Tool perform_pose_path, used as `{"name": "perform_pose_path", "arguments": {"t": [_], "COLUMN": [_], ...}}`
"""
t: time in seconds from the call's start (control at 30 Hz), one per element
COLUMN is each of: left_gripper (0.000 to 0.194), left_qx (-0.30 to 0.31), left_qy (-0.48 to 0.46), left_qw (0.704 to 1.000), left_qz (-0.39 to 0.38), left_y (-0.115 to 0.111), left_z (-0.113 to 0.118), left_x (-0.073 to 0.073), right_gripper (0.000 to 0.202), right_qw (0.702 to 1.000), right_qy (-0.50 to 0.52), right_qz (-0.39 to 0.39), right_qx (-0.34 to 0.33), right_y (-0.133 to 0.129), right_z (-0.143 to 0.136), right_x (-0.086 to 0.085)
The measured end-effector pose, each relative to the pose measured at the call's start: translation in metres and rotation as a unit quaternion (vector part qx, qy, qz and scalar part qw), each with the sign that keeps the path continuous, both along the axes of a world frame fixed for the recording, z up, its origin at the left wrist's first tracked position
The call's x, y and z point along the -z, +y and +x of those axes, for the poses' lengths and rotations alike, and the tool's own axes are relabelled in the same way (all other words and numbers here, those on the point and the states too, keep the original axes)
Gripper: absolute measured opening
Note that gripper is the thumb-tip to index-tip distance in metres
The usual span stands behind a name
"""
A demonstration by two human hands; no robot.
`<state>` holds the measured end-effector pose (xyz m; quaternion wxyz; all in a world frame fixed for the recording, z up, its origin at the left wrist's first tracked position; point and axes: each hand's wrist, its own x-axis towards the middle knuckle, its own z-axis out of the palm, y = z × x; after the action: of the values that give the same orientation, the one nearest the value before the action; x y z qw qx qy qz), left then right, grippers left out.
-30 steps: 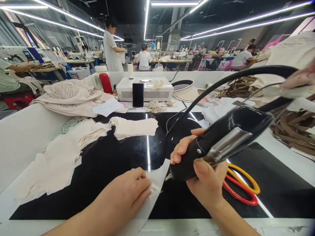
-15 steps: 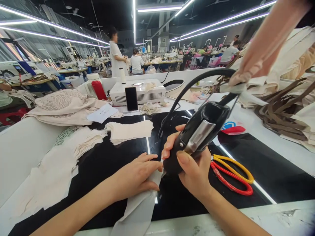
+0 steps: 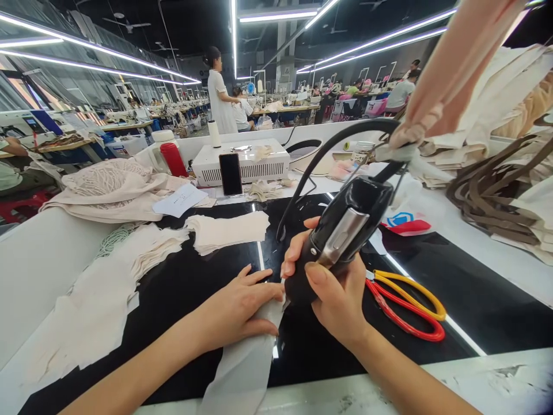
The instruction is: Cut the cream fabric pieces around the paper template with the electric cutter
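My right hand [image 3: 341, 294] is wrapped round a black corded hand-held power tool [image 3: 345, 213] with a silver lever on its side. Its lower end, partly hidden by my fingers, points down at the edge of a pale, sheer fabric strip [image 3: 242, 369]. My left hand [image 3: 246, 305] lies flat on that strip with its fingers apart, pressing it to the black tabletop [image 3: 181, 311]. The strip runs from under my left fingers over the table's front edge. To the right of my right hand lie scissors [image 3: 408, 305] with one yellow and one red handle.
Pale fabric pieces [image 3: 228, 230] lie in stacks at the left and centre. A phone [image 3: 231, 174] leans against a white vented box [image 3: 263, 161]. Twisted cloth [image 3: 458, 75] holds up the tool's cable [image 3: 337, 141]. Brown straps [image 3: 496, 184] lie at the right.
The power tool and my right hand have shifted slightly left, and the hanging cloth has swung left too. My left hand stays on the strip. A standing person in the background has moved right.
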<state>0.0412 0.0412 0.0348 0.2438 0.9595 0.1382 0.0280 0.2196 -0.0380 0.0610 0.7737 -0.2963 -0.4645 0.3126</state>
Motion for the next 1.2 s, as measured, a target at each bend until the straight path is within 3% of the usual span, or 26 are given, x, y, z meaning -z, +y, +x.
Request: {"name": "perform_pose_path", "arguments": {"t": [0.4,0.83,1.1,1.2], "left_gripper": [0.041,0.040,0.050,0.063], "left_qx": [-0.012,-0.016,-0.015,-0.009], "left_qy": [0.034,0.008,0.015,0.024], "left_qw": [0.999,1.000,1.000,1.000], "left_qz": [0.022,0.025,-0.006,-0.013], "left_y": [-0.005,-0.005,-0.005,-0.003], "left_z": [-0.008,-0.007,-0.004,-0.004], "left_x": [-0.001,-0.002,-0.005,-0.007], "right_gripper": [0.038,0.032,0.027,0.027], "right_qw": [1.000,1.000,0.999,0.999], "right_qy": [0.014,0.016,0.010,0.009], "right_qz": [-0.001,-0.021,-0.027,-0.036], "right_qx": [-0.019,-0.005,-0.018,-0.019], "right_y": [0.000,-0.004,-0.007,-0.009], "right_z": [-0.004,-0.009,-0.013,-0.013], "right_x": [-0.001,-0.004,-0.001,-0.002]}}
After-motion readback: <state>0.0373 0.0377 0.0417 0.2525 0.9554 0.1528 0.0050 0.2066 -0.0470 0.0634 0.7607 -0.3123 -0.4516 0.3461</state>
